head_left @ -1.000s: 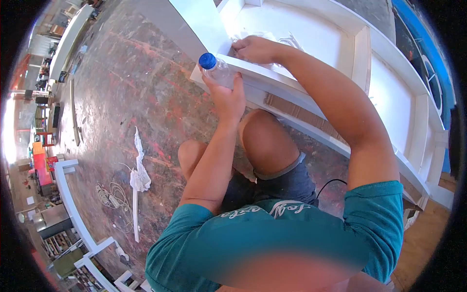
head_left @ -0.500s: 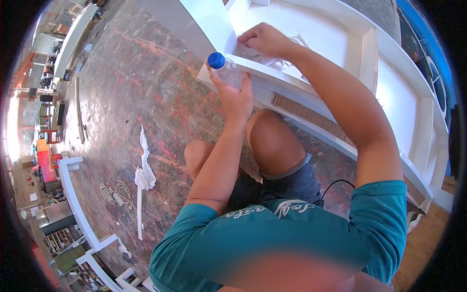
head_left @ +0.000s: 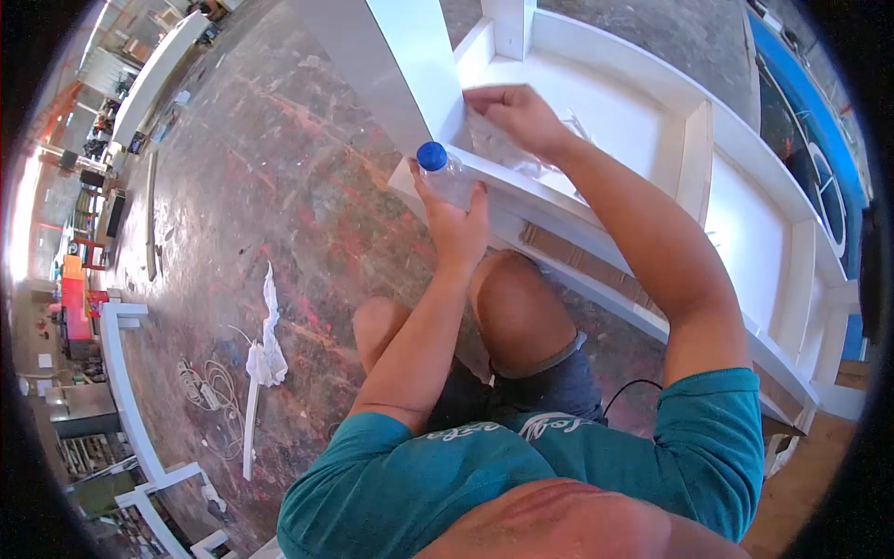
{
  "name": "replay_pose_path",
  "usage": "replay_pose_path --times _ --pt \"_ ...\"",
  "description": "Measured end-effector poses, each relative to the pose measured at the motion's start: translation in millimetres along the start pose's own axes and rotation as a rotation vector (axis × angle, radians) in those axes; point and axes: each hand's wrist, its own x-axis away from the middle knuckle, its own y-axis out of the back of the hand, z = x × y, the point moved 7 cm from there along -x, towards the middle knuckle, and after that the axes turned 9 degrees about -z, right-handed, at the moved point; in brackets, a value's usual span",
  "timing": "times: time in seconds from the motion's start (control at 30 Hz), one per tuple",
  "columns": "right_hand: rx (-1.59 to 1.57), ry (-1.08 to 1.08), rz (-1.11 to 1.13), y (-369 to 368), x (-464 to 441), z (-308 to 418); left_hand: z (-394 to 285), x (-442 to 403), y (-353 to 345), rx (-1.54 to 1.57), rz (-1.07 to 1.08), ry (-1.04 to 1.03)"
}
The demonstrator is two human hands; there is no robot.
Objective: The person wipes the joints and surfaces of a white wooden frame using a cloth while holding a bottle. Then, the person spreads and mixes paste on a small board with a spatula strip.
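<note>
Gripping one clear plastic bottle with a round blue cap (head_left: 447, 177), the left hand (head_left: 456, 228) has its fingers and thumb clamped around the sides. That bottle's at the near left corner of one big white boxy frame (head_left: 605, 214); can't tell if they touch.

The right hand (head_left: 517, 112) is over the frame, fingertips right by one tall white flat panel (head_left: 414, 56). Its thumb and fingers look close together, but I can't tell if they're pinching anything. Some crumpled see-through material (head_left: 507, 149) is just below that hand.

Over on the left floor there's one crumpled white cloth (head_left: 267, 363) at the far end of one thin white strip (head_left: 250, 429), plus one loosely coiled pale cable (head_left: 219, 387) left of them.
</note>
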Motion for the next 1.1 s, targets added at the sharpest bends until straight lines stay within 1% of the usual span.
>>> replay_pose_path --times 0.03,0.07,0.13,0.23,0.33,0.37,0.47,0.5,0.6,0.63,0.73,0.77,0.83,0.87,0.9,0.93,1.0,1.1 --pt "0.166 -0.022 0.093 -3.3 1.8 -3.8 0.9 -0.4 -0.3 0.002 -0.005 0.006" --pt "0.157 -0.016 0.116 -6.0 4.6 -9.8 -0.2 -0.6 -0.2 -0.014 -0.007 0.002" --pt "0.096 0.051 0.078 -1.0 6.1 5.9 -2.5 -1.0 2.1 -0.052 -0.009 -0.006" --pt "-0.292 0.092 -0.066 4.9 2.1 23.6 -6.6 -0.9 3.8 -0.086 -0.035 -0.043" --pt "0.009 0.022 0.025 -2.3 4.5 7.3 1.1 -1.0 2.9 -0.060 -0.003 0.038" --pt "0.116 -0.005 0.079 -5.5 4.7 -6.2 0.8 -1.3 2.6 -0.063 -0.008 0.027" --pt "0.079 -0.021 0.057 -5.3 7.4 2.4 -2.5 -0.6 3.6 -0.064 0.009 0.012" --pt "-0.018 0.048 0.018 -2.4 6.0 13.1 -5.4 -0.8 3.4 -0.053 0.029 0.016" --pt "-0.251 0.093 -0.041 2.1 8.5 33.2 -4.7 -2.0 1.7 -0.011 0.050 0.053" --pt "-0.229 0.099 -0.047 0.9 10.5 31.7 -2.9 -1.8 0.7 0.005 0.053 0.069" --pt "0.233 -0.097 0.096 -5.9 10.1 1.3 -5.1 -2.0 1.9 0.015 -0.007 -0.019" --pt "0.274 -0.086 0.114 -7.6 9.4 -6.7 -2.7 -0.9 1.1 -0.004 0.013 0.016" --pt "0.081 -0.046 0.053 -4.5 11.6 15.2 -11.1 -1.9 2.2 -0.046 0.051 0.084" --pt "-0.015 -0.026 0.028 -4.1 11.2 24.1 -8.7 -3.0 1.8 -0.041 0.045 0.057" --pt "-0.192 0.038 -0.076 -0.6 7.8 27.3 -5.5 -3.7 1.3 -0.037 0.037 0.031" --pt "-0.203 0.026 -0.051 -1.8 7.6 25.6 -3.3 -3.3 1.4 -0.034 0.030 0.007" --pt "-0.229 0.002 -0.008 -3.7 9.7 22.9 1.2 -2.0 1.3 -0.013 0.036 0.039" --pt "0.305 -0.176 0.163 -10.0 16.4 1.2 5.0 -1.4 -0.5 0.010 0.036 0.054"
